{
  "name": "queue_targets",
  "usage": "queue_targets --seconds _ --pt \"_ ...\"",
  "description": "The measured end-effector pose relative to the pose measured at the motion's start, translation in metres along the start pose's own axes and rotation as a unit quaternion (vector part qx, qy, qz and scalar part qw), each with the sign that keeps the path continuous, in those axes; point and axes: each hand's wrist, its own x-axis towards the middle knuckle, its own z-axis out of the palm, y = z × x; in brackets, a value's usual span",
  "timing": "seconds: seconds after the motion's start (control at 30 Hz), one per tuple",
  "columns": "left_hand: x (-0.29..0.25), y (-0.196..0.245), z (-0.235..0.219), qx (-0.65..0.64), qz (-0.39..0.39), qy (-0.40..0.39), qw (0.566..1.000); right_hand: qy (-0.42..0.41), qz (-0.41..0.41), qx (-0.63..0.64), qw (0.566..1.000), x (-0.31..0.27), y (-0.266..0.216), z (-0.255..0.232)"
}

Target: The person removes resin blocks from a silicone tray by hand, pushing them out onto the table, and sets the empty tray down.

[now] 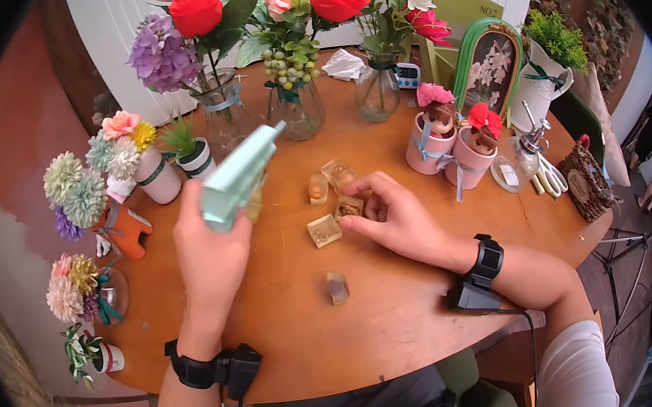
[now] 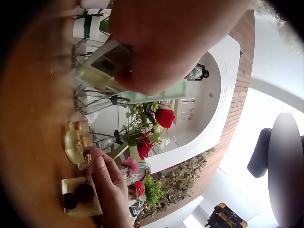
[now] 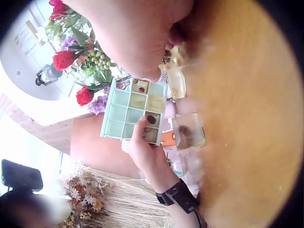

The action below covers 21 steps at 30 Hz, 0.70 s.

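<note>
A pale green compartment tray (image 1: 239,176) is held tilted above the table by my left hand (image 1: 215,253). In the right wrist view, the tray (image 3: 124,114) shows rows of square compartments, several with clear or brown-specked contents; the left thumb lies over its edge. My right hand (image 1: 402,221) pinches a small clear block with brown bits (image 1: 349,207) between thumb and finger, at table level. Around it stand an amber block (image 1: 318,189), another block (image 1: 336,173) and a square block with pale specks (image 1: 324,232). Nearer the front edge is a block with a dark inside (image 1: 338,289).
Glass vases (image 1: 300,116) of flowers line the back. Small potted flowers and an orange holder (image 1: 126,232) stand left. Two pink pots (image 1: 472,159), a green frame (image 1: 451,74), a spray bottle (image 1: 517,165), scissors (image 1: 547,178) and a woven basket (image 1: 587,186) are right.
</note>
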Motion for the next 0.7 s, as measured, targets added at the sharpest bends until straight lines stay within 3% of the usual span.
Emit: queue_targets --seconds 0.1,0.13,0.17,0.27,0.4,0.47,0.57,0.7 --pt "-0.002 0.0 -0.004 0.091 -0.016 -0.122 0.988 -0.003 -0.015 -0.008 1.0 0.0 0.003 0.001" --pt "-0.001 0.004 -0.005 0.093 0.049 -0.139 0.985 -0.004 -0.014 -0.006 1.0 -0.001 0.003 0.002" --pt "-0.003 0.005 -0.003 0.095 0.049 -0.141 0.984 -0.003 -0.018 0.001 1.0 -0.001 0.004 0.002" --pt "-0.001 0.005 -0.002 0.061 -0.027 -0.215 0.974 -0.008 -0.019 0.004 1.0 0.0 0.001 0.001" --pt "-0.001 -0.008 0.003 0.022 -0.024 -0.165 0.986 -0.028 -0.009 -0.002 1.0 -0.001 -0.004 -0.001" --pt "0.006 -0.012 -0.002 -0.092 -0.096 -0.18 0.975 -0.031 -0.007 -0.004 0.999 -0.002 -0.005 -0.002" --pt "0.01 -0.02 -0.005 -0.15 -0.156 -0.201 0.955 -0.032 -0.017 -0.01 0.999 0.0 -0.001 -0.001" --pt "0.012 -0.016 0.001 -0.112 -0.143 -0.208 0.961 -0.031 -0.026 -0.011 0.999 0.0 -0.001 0.001"
